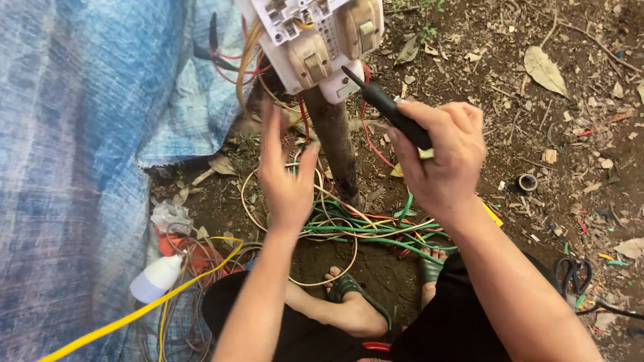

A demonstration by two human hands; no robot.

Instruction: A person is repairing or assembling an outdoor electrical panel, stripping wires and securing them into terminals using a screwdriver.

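Bare dirt (pixel 570 121) scattered with dry leaves and wire offcuts lies under me, with a blue tarpaulin (pixel 80 134) hanging along my left side. I squat in sandals before a wooden post (pixel 335 141) that carries a white switch-and-socket board (pixel 315 37), its underside turned toward me and its wires spilling out. My right hand (pixel 443 154) is closed around the dark handle of a screwdriver (pixel 386 107), whose tip sits at the board's lower edge. My left hand (pixel 285 181) reaches up with fingers spread wide, holding nothing, its fingertips among the red and yellow wires (pixel 258 67) hanging just below the board. Green, red and pale cables (pixel 362 228) tangle on the ground between the post and my feet, and a light bulb (pixel 155 278) lies beside a yellow cable (pixel 168 298) near the tarpaulin. I judge the main risk is the screwdriver slipping off the board and jabbing my open left hand or nicking a wire, since both sit so close. If any conductor is live, my bare fingers there could take a shock, and the loose cables by my sandals could snag a foot.
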